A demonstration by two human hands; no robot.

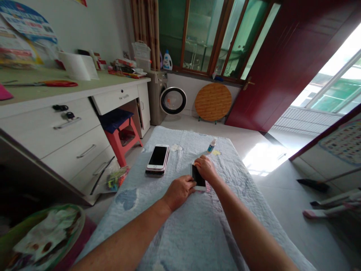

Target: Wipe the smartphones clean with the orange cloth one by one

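A small white phone (199, 179) lies face up on a pale blue cloth (197, 226) that covers a long surface. My left hand (178, 192) rests with curled fingers against the phone's near left edge. My right hand (206, 168) lies over its far right part, fingers bent down onto it. To the left of my hands sits a stack of phones (158, 159) with dark screens. A small spray bottle (211, 146) with a blue label stands beyond my right hand, beside a yellowish scrap.
A white desk with drawers (70, 124) runs along the left, with a red stool (121, 137) under it. A bin with rubbish (42, 241) is at the near left. A washing machine (165, 99), a round wooden board (213, 101) and an open red door stand farther back.
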